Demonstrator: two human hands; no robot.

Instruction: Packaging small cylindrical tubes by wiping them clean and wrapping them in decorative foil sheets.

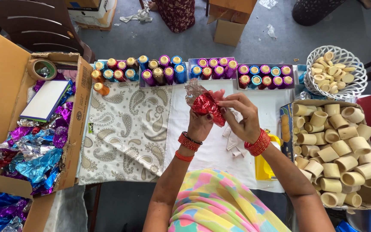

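Observation:
My left hand (200,123) holds up a small tube wrapped in shiny red foil (209,105), with loose crinkled foil sticking out at the top left. My right hand (242,116) grips the same red foil from the right, fingers pinching it near the tube's end. Both hands meet above a white cloth (202,150) on the table. Red bangles circle both wrists. Behind the hands stand rows of finished foil-wrapped tubes (164,68) in purple, blue, red and gold.
A cardboard box (80,99) at left holds loose foil sheets (39,150), a tape roll (42,68) and a white pad. Another box of bare cream tubes (336,150) sits at right, with a white basket of cream caps (335,72) behind it. A paisley cloth (125,129) covers the table's left.

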